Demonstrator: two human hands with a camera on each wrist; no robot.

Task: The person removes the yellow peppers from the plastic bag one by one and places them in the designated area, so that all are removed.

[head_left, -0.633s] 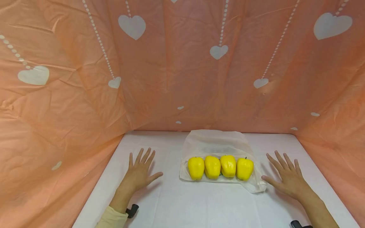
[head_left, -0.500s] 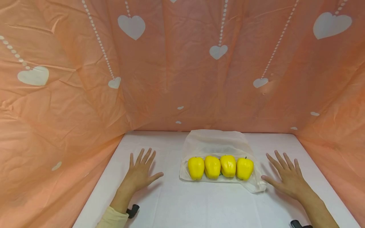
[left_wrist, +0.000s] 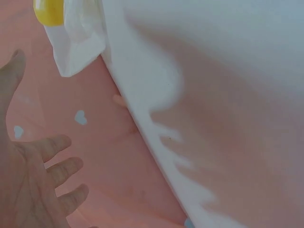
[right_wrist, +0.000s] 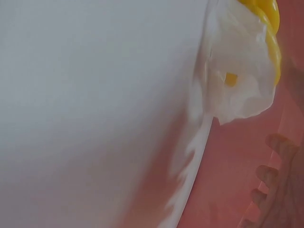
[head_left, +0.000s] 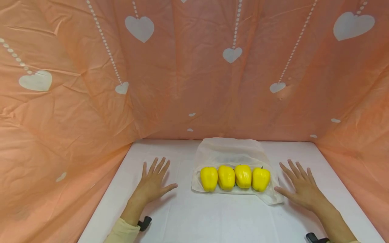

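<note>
Several yellow bell peppers [head_left: 226,177] lie side by side in a row on a thin white plastic bag [head_left: 225,148]. To the left of the bag is my left hand [head_left: 150,186], fingers straight and spread, holding nothing. My right hand [head_left: 305,191] is spread the same way at the bag's right side. In the head view its thumb overlaps the bag's right edge; whether they touch I cannot tell. Part of a yellow pepper [left_wrist: 49,12] and the bag's corner [left_wrist: 83,42] appear in the left wrist view. Through a hole in the bag [right_wrist: 242,99] some yellow shows in the right wrist view.
Under everything is a white tabletop [head_left: 218,221]. Orange sheeting [head_left: 188,84] with white hearts closes off the back and both sides. A black wrist mount [head_left: 145,223] sits at the left wrist and another black mount [head_left: 314,238] at the right wrist.
My left hand has shifted slightly to the right and my right hand slightly to the left, both toward the bag. The peppers and bag stay where they were.
</note>
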